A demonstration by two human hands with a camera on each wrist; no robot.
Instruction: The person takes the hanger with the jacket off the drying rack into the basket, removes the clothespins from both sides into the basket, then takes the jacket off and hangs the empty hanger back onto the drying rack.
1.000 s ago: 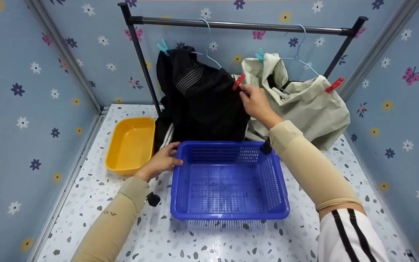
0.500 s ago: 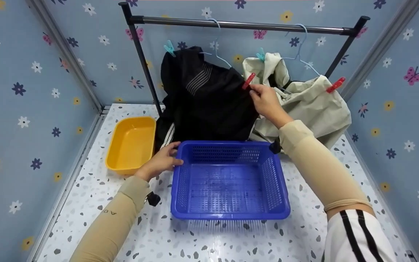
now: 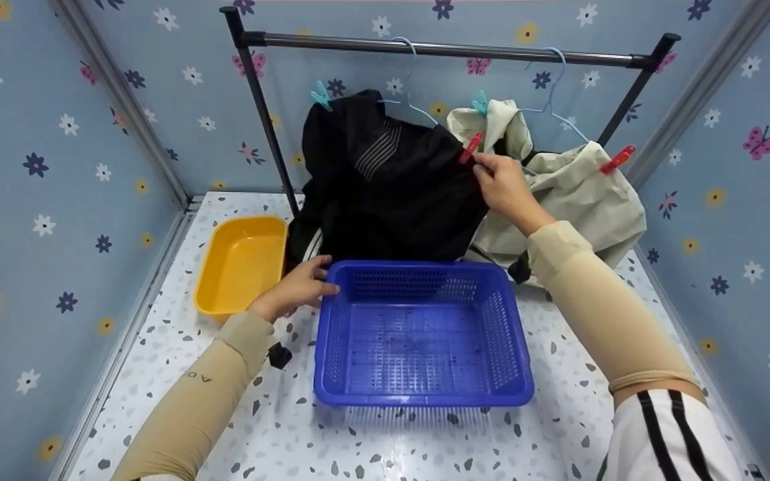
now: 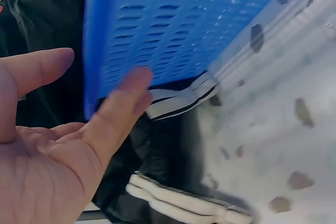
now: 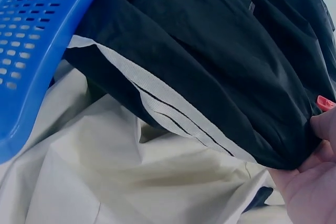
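A black garment (image 3: 418,187) with white stripes hangs from a light blue hanger (image 3: 422,110). A teal clothespin (image 3: 321,95) clips its left side and a red clothespin (image 3: 471,147) its right shoulder. Just below the red clothespin, my right hand (image 3: 508,190) pinches the cloth between thumb and fingers. The right wrist view shows the black cloth stretched out from that grip. At the upper left corner of a blue plastic basket (image 3: 424,399) is my left hand (image 3: 298,287), its fingers extended. In the left wrist view, thumb and fingers are spread beside the basket wall.
A pale grey-green garment (image 3: 572,200) hangs to the right on a second hanger, with teal and red clothespins. Both hang from a black metal rack (image 3: 452,50). A yellow tub (image 3: 241,267) stands at the left on the speckled surface (image 3: 211,381).
My right hand has moved to the right with the pinched cloth, and the black garment and its hanger have slid right along the bar. My left hand has stayed near the basket's corner.
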